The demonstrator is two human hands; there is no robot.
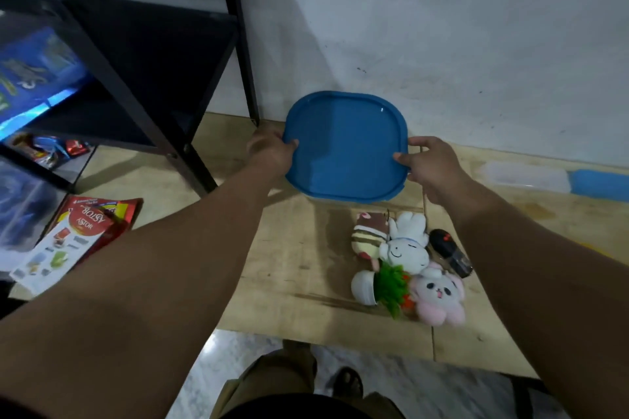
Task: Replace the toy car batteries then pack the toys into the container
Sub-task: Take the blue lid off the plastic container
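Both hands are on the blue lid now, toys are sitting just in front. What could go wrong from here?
1. The left hand and right hand grip only the edges of the blue lid; if it is merely resting on the container below, it may slip or tilt.
2. The plush toys and the dark toy lie close in front, so lowering the lid carelessly could knock them.

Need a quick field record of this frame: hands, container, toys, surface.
left hand: grips left edge of blue lid
right hand: grips right edge of the lid
container: lid on; clear body barely visible beneath
toys: plush pile on wooden board, near side of the container, unpacked
toy car: black, right of the plush pile
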